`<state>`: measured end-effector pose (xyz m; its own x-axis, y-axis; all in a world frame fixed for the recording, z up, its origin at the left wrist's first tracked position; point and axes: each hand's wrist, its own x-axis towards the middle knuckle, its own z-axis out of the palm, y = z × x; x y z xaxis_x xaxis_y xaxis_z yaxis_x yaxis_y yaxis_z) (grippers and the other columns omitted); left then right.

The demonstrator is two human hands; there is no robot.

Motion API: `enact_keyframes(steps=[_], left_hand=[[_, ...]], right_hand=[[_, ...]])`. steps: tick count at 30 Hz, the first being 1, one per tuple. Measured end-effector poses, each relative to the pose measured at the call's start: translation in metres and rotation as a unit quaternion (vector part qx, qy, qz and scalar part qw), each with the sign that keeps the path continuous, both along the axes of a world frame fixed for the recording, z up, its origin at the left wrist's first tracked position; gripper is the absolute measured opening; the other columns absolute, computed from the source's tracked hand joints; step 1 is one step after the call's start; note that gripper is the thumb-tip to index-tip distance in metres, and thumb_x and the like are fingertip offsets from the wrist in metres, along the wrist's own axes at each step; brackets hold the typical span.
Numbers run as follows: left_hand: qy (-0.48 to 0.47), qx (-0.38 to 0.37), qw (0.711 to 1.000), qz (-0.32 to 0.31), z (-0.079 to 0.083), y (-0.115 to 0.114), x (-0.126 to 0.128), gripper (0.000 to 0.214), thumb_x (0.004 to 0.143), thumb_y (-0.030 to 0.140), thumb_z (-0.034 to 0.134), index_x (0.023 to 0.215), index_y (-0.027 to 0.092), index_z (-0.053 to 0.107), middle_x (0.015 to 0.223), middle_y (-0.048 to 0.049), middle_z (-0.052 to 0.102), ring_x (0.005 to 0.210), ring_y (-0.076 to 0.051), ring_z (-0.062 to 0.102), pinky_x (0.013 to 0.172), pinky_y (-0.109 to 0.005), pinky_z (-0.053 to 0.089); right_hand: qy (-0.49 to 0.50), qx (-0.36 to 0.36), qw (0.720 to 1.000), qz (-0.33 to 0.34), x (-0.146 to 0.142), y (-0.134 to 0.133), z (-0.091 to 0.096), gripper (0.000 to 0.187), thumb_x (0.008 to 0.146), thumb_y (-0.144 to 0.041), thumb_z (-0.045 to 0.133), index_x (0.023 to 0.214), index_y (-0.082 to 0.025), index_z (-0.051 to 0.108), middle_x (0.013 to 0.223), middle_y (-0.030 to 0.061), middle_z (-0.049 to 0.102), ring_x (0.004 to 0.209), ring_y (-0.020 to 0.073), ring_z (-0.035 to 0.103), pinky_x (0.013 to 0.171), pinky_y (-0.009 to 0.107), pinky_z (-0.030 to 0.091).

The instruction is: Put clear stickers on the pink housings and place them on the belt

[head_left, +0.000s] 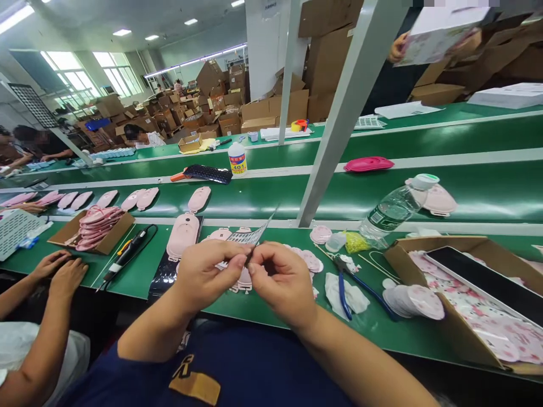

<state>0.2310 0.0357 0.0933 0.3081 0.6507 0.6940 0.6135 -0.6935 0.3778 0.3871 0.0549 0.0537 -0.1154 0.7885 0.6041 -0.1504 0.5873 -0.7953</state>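
My left hand (212, 274) pinches a thin, bent sheet with rows of small dark marks (254, 234), which looks like a sticker sheet. Close against it, my right hand (282, 282) has thumb and forefinger pressed together at the sheet's near edge; whatever is between those fingertips is too small to make out. Pink plastic shells (183, 236) lie just beyond and left of my hands, one on a black sheet. Round pink discs (311, 260) are partly hidden behind my right hand. Blue-handled pliers (344, 288) rest on white tissue (360, 297) to the right.
At right stand a clear bottle (392, 209), a stack of round pieces (418, 301) and a cardboard box (458, 325) with a phone (487, 280) on top. A grey post (335, 118) rises ahead. Leftward are an electric screwdriver (131, 249), a box of pink parts (112, 240) and a co-worker's hands (68, 277).
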Motion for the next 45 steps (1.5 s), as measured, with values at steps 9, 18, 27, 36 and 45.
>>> enact_keyframes(steps=[9,18,27,36,45], left_hand=[[-0.050,-0.129,0.987,-0.083,-0.003,-0.005,-0.011,0.040,0.094,0.052,0.050,0.093,0.015,0.063,0.076,-0.0015,0.065,0.065,-0.009,0.059,0.060,-0.017,0.048],[-0.074,-0.075,0.994,-0.026,-0.009,-0.018,-0.020,0.020,0.093,0.021,0.055,0.074,0.017,0.059,0.063,0.0026,0.061,0.056,-0.006,0.055,0.055,-0.015,0.043],[-0.200,-0.098,0.974,-0.033,-0.016,-0.019,-0.032,0.019,0.093,0.019,0.057,0.075,0.017,0.059,0.055,0.0048,0.055,0.048,-0.005,0.049,0.049,-0.014,0.040],[-0.301,-0.139,0.942,-0.058,-0.021,-0.015,-0.036,0.019,0.093,0.023,0.060,0.075,0.017,0.062,0.052,0.0053,0.055,0.045,-0.003,0.049,0.046,-0.010,0.039],[-0.352,-0.177,0.917,-0.062,-0.018,-0.009,-0.032,0.022,0.090,0.028,0.065,0.071,0.017,0.064,0.049,0.0044,0.055,0.040,-0.004,0.049,0.039,-0.010,0.037]], right_hand=[[-0.063,0.068,0.996,0.002,0.004,-0.006,0.013,0.013,0.077,-0.011,0.057,0.068,-0.020,0.054,0.062,-0.0047,0.056,0.057,0.0097,0.051,0.056,0.023,0.043],[-0.024,-0.024,0.994,0.107,-0.008,-0.007,0.004,0.012,0.077,-0.015,0.057,0.067,-0.020,0.053,0.062,-0.0034,0.053,0.056,0.0099,0.048,0.053,0.023,0.040],[0.086,-0.041,0.976,0.196,-0.013,-0.009,-0.008,0.012,0.079,-0.015,0.061,0.073,-0.021,0.053,0.065,-0.0040,0.049,0.058,0.0099,0.044,0.054,0.022,0.037],[0.140,-0.011,0.955,0.261,-0.014,-0.007,-0.015,0.017,0.087,-0.025,0.062,0.073,-0.022,0.052,0.063,-0.0041,0.045,0.056,0.0110,0.041,0.057,0.026,0.039],[0.202,-0.035,0.932,0.298,-0.017,-0.005,-0.024,0.018,0.087,-0.030,0.063,0.074,-0.024,0.051,0.061,-0.0046,0.042,0.054,0.0119,0.040,0.058,0.029,0.039]])
